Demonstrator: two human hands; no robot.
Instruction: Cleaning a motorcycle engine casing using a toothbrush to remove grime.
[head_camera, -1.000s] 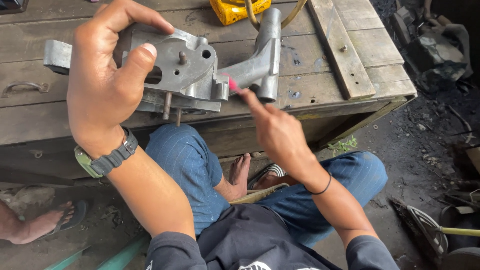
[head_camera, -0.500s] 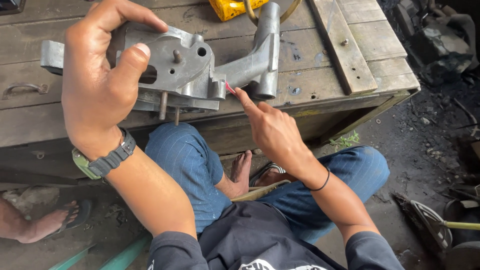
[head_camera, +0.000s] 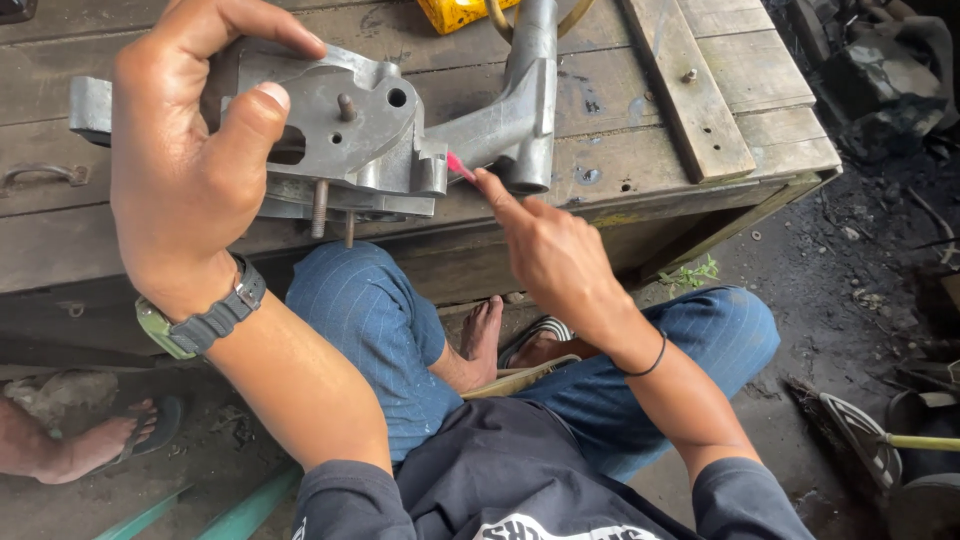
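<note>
The weathered grey wooden plank workbench (head_camera: 620, 150) fills the far half of the view, its near edge running from the left down to a corner at the right; beyond that corner lies dark, littered ground, and under the edge sit the person's knees in blue trousers.

Held over the bench's near edge, left of centre, is the grey cast-metal bracket with a flat plate, studs and a curved tubular arm (head_camera: 390, 130). It looks heavy and wholly stiff, dull-surfaced rather than slick, and not fragile; its weight probably sits to the left in the plate, so the plate's thick rim is the sound place to hold, the arm and the downward-poking studs being poorer handles.

The left hand (head_camera: 190, 170) is clamped on that plate, thumb across the near face, fingers curled over the far rim. The right hand (head_camera: 555, 250) comes from the near right, fingers pinched together on a small thin pink-red stick (head_camera: 460, 166), whose tip touches the bracket where the arm joins the plate.

Open room lies to the near right, above the right knee. Far of the bracket, a yellow block-shaped object (head_camera: 455, 12) sits at the frame's top; a raised wooden batten (head_camera: 690, 95) lies to the right.
</note>
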